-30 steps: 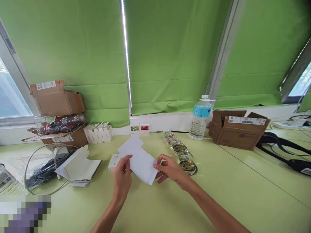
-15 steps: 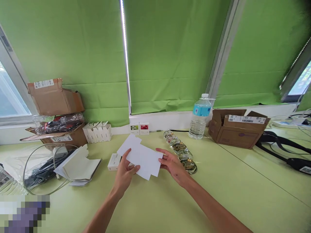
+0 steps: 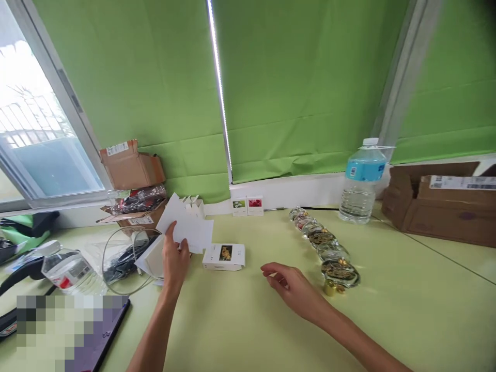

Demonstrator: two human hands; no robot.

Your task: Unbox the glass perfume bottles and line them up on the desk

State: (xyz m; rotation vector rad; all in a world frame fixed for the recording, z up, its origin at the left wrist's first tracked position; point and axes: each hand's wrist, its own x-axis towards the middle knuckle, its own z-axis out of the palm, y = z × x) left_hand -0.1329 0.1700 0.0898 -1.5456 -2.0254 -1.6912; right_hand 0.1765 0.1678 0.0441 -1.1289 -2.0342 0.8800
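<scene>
My left hand pinches a flat sheet of white card with stepped edges. It holds the card above a stack of similar folded white cards, most of which it hides. My right hand hovers over the table with nothing in it, its fingers loosely bent and apart. Between the hands lies a small white box with a dark and gold picture on its top. To the right of my right hand, a slanting row of clear, round, shiny items runs away from me, with gold-coloured pieces at its near end.
Several small white boxes stand at the back, with two picture boxes by the wall. A big water bottle and an open carton are at right. Stacked cartons, cables and a clear bottle crowd the left.
My left hand has carried the white card left, over the stack. My right hand has let go of it. The view has turned left, and the small white box now shows fully.
</scene>
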